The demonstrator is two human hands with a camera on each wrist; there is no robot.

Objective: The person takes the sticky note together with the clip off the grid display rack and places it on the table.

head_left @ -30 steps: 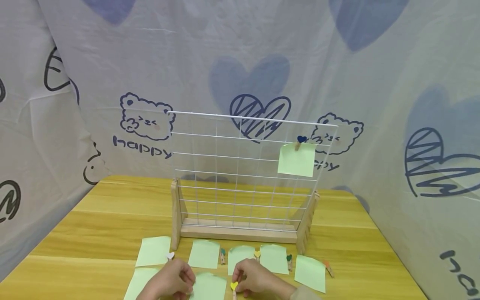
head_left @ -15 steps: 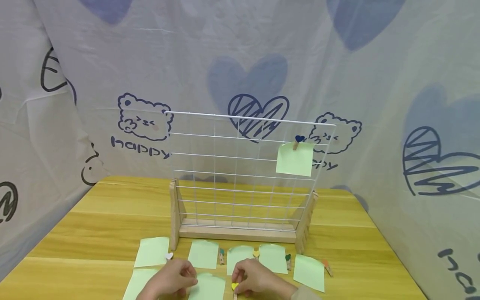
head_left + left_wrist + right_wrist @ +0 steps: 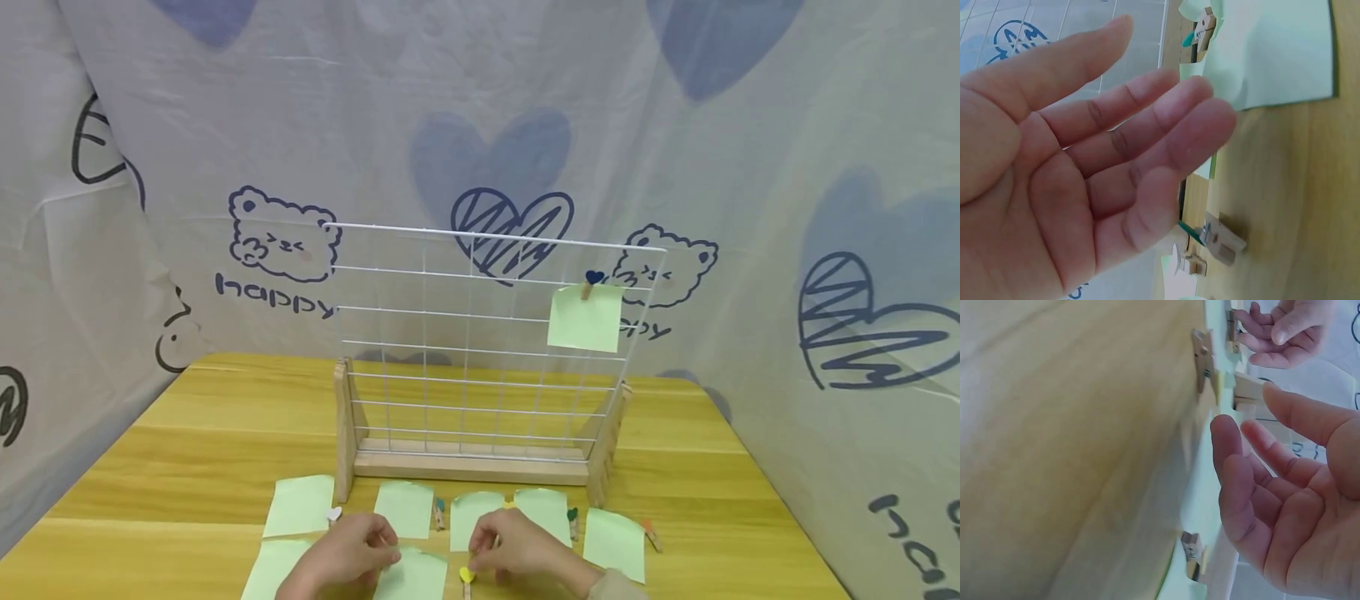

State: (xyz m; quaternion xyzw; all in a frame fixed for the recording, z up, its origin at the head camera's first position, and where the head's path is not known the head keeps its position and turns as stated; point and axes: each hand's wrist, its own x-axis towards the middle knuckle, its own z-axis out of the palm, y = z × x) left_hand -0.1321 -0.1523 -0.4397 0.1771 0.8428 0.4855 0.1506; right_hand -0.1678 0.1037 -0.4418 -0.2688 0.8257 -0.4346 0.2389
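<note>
In the head view my left hand (image 3: 348, 552) hovers with loosely bent fingers at the left edge of a pale green sticky note (image 3: 412, 577). Its palm and spread thumb show in the left wrist view, holding nothing. My right hand (image 3: 517, 546) is relaxed too, its fingertips right beside a small wooden clothespin with a yellow heart (image 3: 467, 577) lying on the table. In the right wrist view the thumb and fingers of the right hand (image 3: 1291, 500) stand apart with nothing between them, and a wooden clothespin (image 3: 1202, 359) lies past the fingertips.
Behind the hands stands a white wire grid (image 3: 465, 342) on a wooden base (image 3: 472, 468). A blue-heart clothespin (image 3: 592, 282) holds a green note (image 3: 585, 321) on it. Several more notes, such as one at right (image 3: 615, 546), lie in rows with heart clothespins, one orange (image 3: 650, 533).
The right fingertips have drawn slightly away from the yellow-heart clothespin, which stays on the table. My left hand has barely moved. The head view has turned a little to the right.
</note>
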